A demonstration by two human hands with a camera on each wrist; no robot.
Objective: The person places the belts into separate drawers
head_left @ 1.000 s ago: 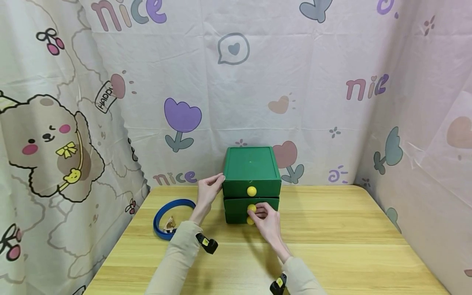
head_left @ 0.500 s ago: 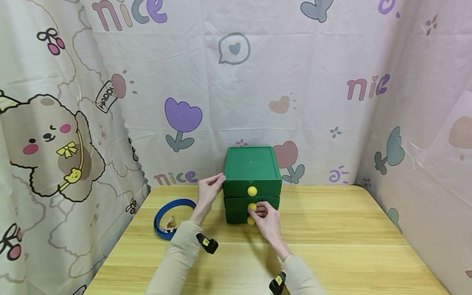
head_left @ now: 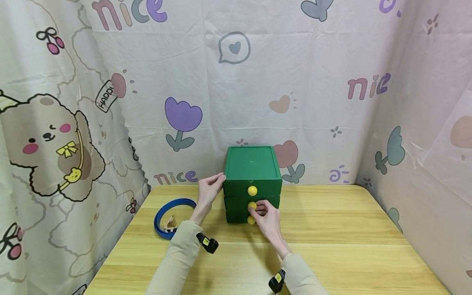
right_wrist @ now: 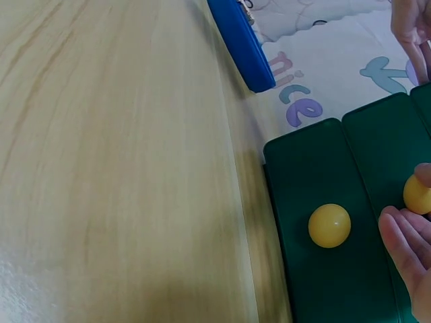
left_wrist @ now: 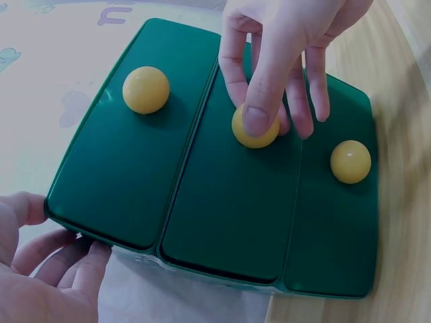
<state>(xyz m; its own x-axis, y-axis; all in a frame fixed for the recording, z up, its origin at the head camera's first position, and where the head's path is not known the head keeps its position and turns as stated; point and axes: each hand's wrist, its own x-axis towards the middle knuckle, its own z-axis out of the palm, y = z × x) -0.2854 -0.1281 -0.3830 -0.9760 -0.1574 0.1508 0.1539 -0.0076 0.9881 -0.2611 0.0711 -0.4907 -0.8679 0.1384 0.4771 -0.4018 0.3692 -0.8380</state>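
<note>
- Green drawer box [head_left: 252,168]: far middle of wood table [head_left: 332,229], front facing the person, so presumably all knobs can be reached.
- Right hand [head_left: 270,220]: on middle knob [head_left: 252,205], pinched between thumb and fingertips. Gap only as wide as the knob; other fingers hang loosely apart, off the drawer face. Knob is probably the one easy hold on a flat front.
- Left hand [head_left: 208,190]: fingertips at the box's near left upper corner and left side. Likely bracing so the box doesn't slide or turn. Real pinch or just a press, can't tell.
- Top knob [head_left: 252,191] and bottom knob [head_left: 251,220]: no hand on either; bottom one partly behind right hand in head view.
- Drawer fronts look about level; can't tell if the middle one is fully in.
- Blue ring [head_left: 157,221]: left on table, beside left forearm, small gold-brown item [head_left: 170,223] inside, too small to identify. Sits left of the box, so not in front of the drawers.
- Pose: right forearm reaches from near right toward far left; left forearm from near left toward far right. Left hand is higher and farther than right.
</note>
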